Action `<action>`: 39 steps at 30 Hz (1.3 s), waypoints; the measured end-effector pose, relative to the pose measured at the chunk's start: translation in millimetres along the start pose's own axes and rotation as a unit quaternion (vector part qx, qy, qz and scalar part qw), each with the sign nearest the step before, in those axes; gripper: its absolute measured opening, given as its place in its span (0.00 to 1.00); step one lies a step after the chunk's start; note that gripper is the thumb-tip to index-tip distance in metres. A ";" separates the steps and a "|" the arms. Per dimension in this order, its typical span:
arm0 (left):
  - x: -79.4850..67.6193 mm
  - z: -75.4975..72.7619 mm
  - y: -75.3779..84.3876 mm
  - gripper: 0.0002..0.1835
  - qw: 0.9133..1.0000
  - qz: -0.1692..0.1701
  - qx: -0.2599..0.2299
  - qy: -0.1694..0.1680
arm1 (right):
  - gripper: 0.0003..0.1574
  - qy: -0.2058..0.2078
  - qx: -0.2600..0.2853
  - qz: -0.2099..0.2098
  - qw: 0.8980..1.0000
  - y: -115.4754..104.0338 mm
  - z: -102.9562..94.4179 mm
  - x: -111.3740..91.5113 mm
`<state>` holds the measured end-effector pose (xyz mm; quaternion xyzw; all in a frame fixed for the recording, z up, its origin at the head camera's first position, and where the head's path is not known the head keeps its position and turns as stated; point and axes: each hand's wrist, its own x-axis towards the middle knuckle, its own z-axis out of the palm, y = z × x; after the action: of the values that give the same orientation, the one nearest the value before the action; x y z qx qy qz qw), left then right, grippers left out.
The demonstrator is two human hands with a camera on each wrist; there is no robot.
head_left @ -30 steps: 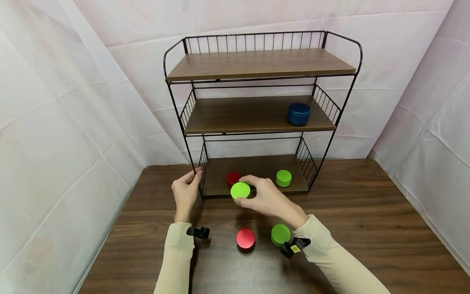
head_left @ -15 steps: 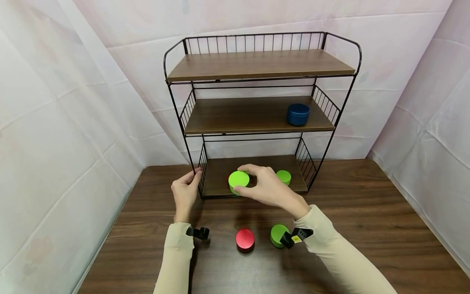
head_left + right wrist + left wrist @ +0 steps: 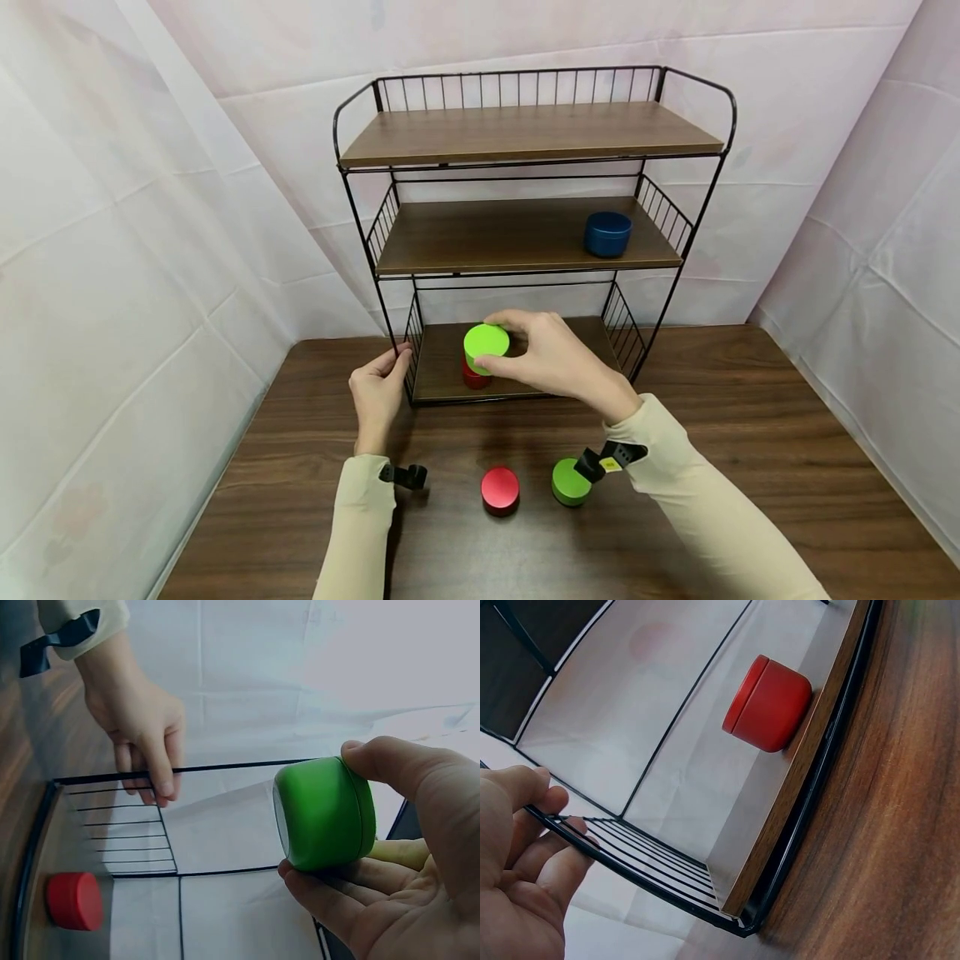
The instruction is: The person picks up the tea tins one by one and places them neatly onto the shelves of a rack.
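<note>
My right hand (image 3: pixel 551 358) pinches a round bright-green tin (image 3: pixel 486 348) between thumb and fingers. In the head view the tin overlaps a red tin (image 3: pixel 476 377) on the bottom shelf; in the right wrist view the green tin (image 3: pixel 322 814) is well apart from the red tin (image 3: pixel 75 901). My left hand (image 3: pixel 378 396) grips the black wire post at the left of the rack (image 3: pixel 525 379). The left wrist view shows thumb and fingers curled round that wire (image 3: pixel 645 881). Another green tin on the bottom shelf is hidden behind my right hand.
A blue tin (image 3: pixel 608 234) stands at the right of the middle shelf (image 3: pixel 495 233). On the wooden table (image 3: pixel 300 500) before the rack are a red tin (image 3: pixel 500 490) and a green tin (image 3: pixel 570 483), close by my right wrist. Pale cloth (image 3: pixel 135 250) hangs behind and at both sides.
My right hand has raised the green tin and moved it further toward the rack, from near the bottom shelf's front edge to above the red tin in view. The left hand stays put.
</note>
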<state>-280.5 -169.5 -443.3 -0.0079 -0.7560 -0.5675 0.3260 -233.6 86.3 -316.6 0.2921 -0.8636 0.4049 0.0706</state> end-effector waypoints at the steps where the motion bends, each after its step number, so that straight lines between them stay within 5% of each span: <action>1: 0.0 0.0 -0.6 0.06 1.000 0.000 0.001 0.000 | 0.31 0.000 0.000 0.000 1.000 -1.0 -1.6 1.2; 29: -0.5 -2.2 -1.7 0.07 1.000 0.013 0.003 -0.007 | 0.33 0.013 0.023 -0.020 0.999 -23.6 -42.0 35.1; 39: 5.6 2.5 -33.8 0.07 1.000 0.010 0.005 0.000 | 0.33 0.036 0.022 -0.024 0.999 -29.8 -51.4 50.2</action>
<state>-299.0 -181.4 -469.7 -0.0139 -0.7586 -0.5606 0.3318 -263.8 86.9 -245.0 0.3001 -0.8439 0.4323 0.1046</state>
